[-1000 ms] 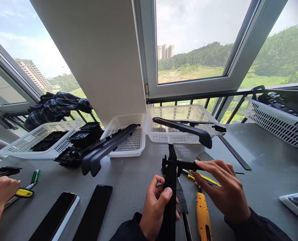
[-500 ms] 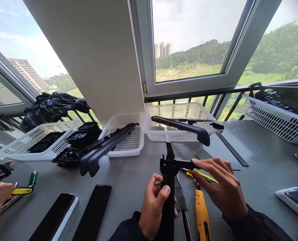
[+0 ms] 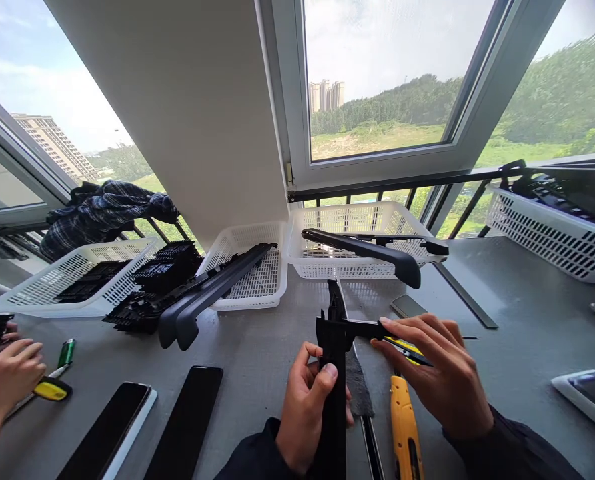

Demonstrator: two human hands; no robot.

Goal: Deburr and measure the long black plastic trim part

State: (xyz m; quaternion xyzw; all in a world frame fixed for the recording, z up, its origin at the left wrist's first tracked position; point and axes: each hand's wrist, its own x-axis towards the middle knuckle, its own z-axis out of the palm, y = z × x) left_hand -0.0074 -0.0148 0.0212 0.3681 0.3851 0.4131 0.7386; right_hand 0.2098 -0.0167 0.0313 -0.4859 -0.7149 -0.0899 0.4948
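My left hand [image 3: 302, 417] is closed around a long black plastic bar [image 3: 331, 407], held upright with its narrow end pointing away from me. In my right hand [image 3: 437, 367] is a black caliper [image 3: 362, 329], pinched between thumb and fingers. The caliper's jaws sit across the bar near its far end, one on each side. Under my right hand lie a yellow-and-black cutter knife [image 3: 407, 351] and a yellow-orange tool handle [image 3: 404, 423]. A dark, rough-surfaced strip [image 3: 360, 390] rests just right of the bar.
White baskets stand along the back, the middle one [image 3: 282, 293] and right one [image 3: 345, 270] with curved black bars [image 3: 367, 250]. Black slotted parts [image 3: 165, 270] are stacked left. Two phones [image 3: 190, 413] [image 3: 112, 427] lie front left. A co-worker's hand [image 3: 10, 373] works at far left.
My hands, with the bar and caliper, have shifted very slightly left. At far left, the co-worker's hand has moved right and the dark part there has turned.
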